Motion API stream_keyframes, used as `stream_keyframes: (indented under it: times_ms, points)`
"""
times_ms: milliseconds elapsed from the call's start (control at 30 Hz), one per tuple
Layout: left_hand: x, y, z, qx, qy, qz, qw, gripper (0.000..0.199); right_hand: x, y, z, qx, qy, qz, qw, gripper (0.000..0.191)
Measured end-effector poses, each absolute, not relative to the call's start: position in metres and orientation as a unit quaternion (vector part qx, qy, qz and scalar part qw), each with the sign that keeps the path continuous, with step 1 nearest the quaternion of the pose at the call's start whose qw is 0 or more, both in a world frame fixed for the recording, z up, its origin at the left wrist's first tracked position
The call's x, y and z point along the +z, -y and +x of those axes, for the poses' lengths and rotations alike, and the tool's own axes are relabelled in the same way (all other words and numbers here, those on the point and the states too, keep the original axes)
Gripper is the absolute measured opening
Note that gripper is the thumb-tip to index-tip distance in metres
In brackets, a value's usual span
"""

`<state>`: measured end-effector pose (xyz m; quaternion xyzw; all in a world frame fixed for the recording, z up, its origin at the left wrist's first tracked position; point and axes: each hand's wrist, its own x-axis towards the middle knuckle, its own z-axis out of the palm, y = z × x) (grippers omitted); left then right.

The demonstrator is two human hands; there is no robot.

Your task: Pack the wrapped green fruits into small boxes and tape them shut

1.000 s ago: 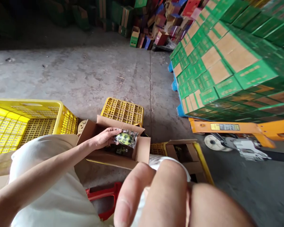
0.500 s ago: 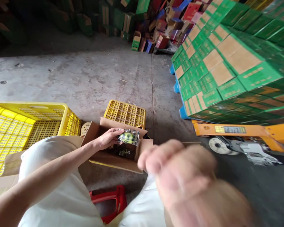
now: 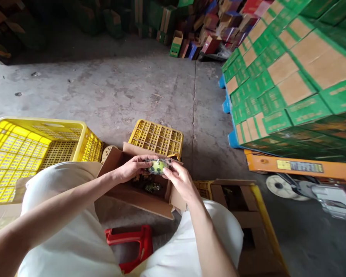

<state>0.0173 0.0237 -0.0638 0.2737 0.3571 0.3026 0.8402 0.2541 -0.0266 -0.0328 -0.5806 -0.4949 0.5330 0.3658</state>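
Note:
A small clear packet with green and dark contents [image 3: 158, 166] is stretched between both hands. My left hand [image 3: 134, 167] pinches its left end, and my right hand [image 3: 179, 177] grips its right end. Beneath them stands an open cardboard box [image 3: 141, 204] with its flaps spread. Dark, shiny wrapped items [image 3: 152, 187] lie inside it, partly hidden by the hands and packet.
A yellow crate [image 3: 83, 142] is at left, an upturned yellow crate [image 3: 157, 136] behind the box. A red stool [image 3: 145, 242] stands between the knees. At right are cardboard [image 3: 256, 219], stacked green boxes [image 3: 276, 96] and an orange pallet jack [image 3: 265, 161].
My right hand has moved from the near foreground, where it was blurred, down to the packet and taken its right end. My left hand still holds the packet. The view has shifted slightly.

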Motion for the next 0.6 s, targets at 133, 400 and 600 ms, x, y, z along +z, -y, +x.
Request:
stream_keyframes:
  times_ms: [133,400,600]
  points:
    - [-0.0615,-0.0201,0.0187,0.301,-0.35,0.347,0.817,0.062,-0.0258,0.0212,0.2498,0.567,0.478,-0.567,0.358,0.049]
    - [-0.0622,-0.0185,0.0236,0.274,-0.332,0.354,0.831,0.056,-0.0266,0.0205,0.2463,0.541,0.468,-0.592,0.371,0.053]
    - [-0.0614,-0.0202,0.0237,0.285,-0.347,0.351,0.822,0.065,-0.0255,0.0237,0.2442,0.562,0.546,-0.507,0.358,0.087]
